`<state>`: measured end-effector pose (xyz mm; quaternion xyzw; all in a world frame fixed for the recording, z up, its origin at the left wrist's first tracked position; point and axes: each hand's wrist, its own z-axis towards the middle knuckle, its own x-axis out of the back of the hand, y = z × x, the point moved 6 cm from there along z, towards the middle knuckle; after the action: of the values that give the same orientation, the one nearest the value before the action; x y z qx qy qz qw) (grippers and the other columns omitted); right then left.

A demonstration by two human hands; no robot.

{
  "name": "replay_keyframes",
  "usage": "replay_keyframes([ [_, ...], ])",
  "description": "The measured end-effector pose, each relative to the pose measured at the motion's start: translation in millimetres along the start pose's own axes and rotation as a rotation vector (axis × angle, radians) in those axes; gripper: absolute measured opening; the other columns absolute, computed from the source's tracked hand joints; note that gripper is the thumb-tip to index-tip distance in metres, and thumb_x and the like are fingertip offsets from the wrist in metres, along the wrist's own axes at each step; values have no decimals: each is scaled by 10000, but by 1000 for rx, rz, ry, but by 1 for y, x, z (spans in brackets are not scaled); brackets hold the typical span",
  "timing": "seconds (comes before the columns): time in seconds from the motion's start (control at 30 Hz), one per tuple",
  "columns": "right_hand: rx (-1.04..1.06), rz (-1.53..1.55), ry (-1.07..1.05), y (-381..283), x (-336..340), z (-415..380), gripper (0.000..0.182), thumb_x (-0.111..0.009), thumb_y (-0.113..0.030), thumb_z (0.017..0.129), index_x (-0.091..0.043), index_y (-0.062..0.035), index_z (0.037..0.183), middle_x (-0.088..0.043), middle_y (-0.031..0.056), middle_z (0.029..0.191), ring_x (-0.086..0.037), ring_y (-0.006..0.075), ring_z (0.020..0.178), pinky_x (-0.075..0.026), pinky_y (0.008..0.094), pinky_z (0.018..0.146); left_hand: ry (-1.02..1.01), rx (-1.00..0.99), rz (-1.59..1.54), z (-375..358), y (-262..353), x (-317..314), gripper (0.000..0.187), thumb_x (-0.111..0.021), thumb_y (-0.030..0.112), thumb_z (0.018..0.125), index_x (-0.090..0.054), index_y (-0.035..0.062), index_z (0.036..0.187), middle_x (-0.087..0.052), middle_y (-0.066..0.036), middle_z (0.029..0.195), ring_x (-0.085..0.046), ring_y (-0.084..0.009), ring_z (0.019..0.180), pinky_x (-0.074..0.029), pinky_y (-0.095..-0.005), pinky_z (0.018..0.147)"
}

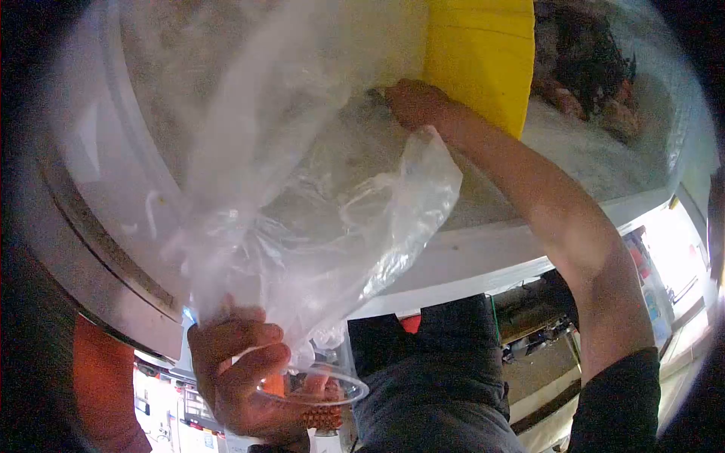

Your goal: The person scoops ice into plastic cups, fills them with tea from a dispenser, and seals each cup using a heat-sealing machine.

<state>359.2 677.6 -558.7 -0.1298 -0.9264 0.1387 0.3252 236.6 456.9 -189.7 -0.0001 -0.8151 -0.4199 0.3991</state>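
My left hand (238,366), at the lower left, has its fingers curled round the bunched edge of a clear plastic bag (291,249). A clear plastic cup (355,390) with a round rim is also at these fingers; part of it is hidden by the hand. The bag stretches upward into a frosty white chest freezer (483,253). My right hand (414,104) reaches over the freezer's edge to the far end of the bag, beside a yellow panel (483,68). Its fingers are closed and partly hidden; what they hold cannot be made out.
Dark and reddish frozen-looking items (593,83) lie beyond the yellow panel, at the upper right. An orange-red surface (109,385) stands at the lower left. My body is close against the freezer's front edge. Shelves with goods (653,279) show at the right.
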Motion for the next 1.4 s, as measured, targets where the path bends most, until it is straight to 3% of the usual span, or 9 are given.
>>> replay_keyframes([
  [0.17, -33, 255, 18, -40, 47, -21, 241, -565, -78, 881, -672, 41, 1062, -699, 249, 965, -690, 395, 937, -573, 491, 832, 37, 20, 5, -5, -2, 0, 375, -852, 302, 666, -645, 132, 929, -654, -85, 929, -633, -295, 860, -520, -537, 874],
  [0.27, 148, -72, 16, -41, 17, -2, 250, -578, -74, 874, -665, 47, 1075, -696, 252, 977, -689, 402, 955, -575, 495, 837, 36, 21, 10, -7, -3, 2, 363, -845, 305, 667, -641, 135, 915, -657, -84, 922, -634, -294, 852, -520, -537, 875],
  [0.5, -105, 354, 90, -64, 83, -39, 211, -594, -86, 874, -695, 47, 1003, -688, 264, 989, -686, 409, 975, -579, 488, 831, 49, 33, 38, -16, -13, 19, 336, -830, 311, 668, -634, 141, 882, -664, -81, 905, -637, -292, 834, -520, -536, 876],
  [0.8, -39, 303, 239, -89, -5, 49, 248, -541, -91, 900, -703, 49, 1025, -689, 266, 1014, -688, 436, 935, -582, 476, 831, 39, 40, 49, -11, -11, 27, 304, -810, 319, 669, -624, 149, 839, -672, -77, 882, -641, -289, 810, -520, -535, 878],
  [0.9, -50, 353, 239, -94, 47, 24, 259, -537, -75, 889, -706, 58, 1034, -696, 271, 962, -700, 432, 898, -580, 490, 830, 56, 35, 41, -15, -21, 31, 294, -803, 321, 670, -621, 151, 825, -675, -76, 875, -642, -288, 802, -519, -535, 879],
  [1.07, -28, 294, 64, -66, 76, -12, 237, -559, -70, 861, -693, 72, 995, -691, 278, 924, -693, 439, 900, -570, 510, 823, 52, 39, 51, -19, -38, 46, 278, -792, 326, 670, -616, 156, 801, -679, -73, 863, -644, -287, 789, -519, -535, 880],
  [1.2, -46, -9, 476, -38, 108, -54, 231, -565, -79, 862, -667, 47, 1027, -689, 254, 964, -681, 435, 925, -571, 497, 797, 36, 63, 32, -22, -35, 49, 266, -783, 329, 671, -611, 159, 782, -683, -72, 853, -646, -286, 779, -519, -534, 881],
  [1.27, -203, -99, 186, -38, 123, -61, 255, -562, -81, 876, -657, 20, 1090, -683, 225, 956, -674, 410, 919, -559, 496, 838, 22, 77, -3, -19, -32, 47, 261, -779, 331, 671, -609, 161, 772, -685, -71, 848, -646, -285, 773, -519, -534, 881],
  [1.4, -208, 181, 220, 6, 88, -63, 232, -530, -117, 903, -639, 20, 1056, -673, 239, 1014, -654, 387, 1021, -549, 488, 890, 23, 93, -84, -18, -22, 38, 251, -770, 334, 672, -605, 164, 753, -689, -69, 838, -648, -284, 763, -519, -534, 882],
])
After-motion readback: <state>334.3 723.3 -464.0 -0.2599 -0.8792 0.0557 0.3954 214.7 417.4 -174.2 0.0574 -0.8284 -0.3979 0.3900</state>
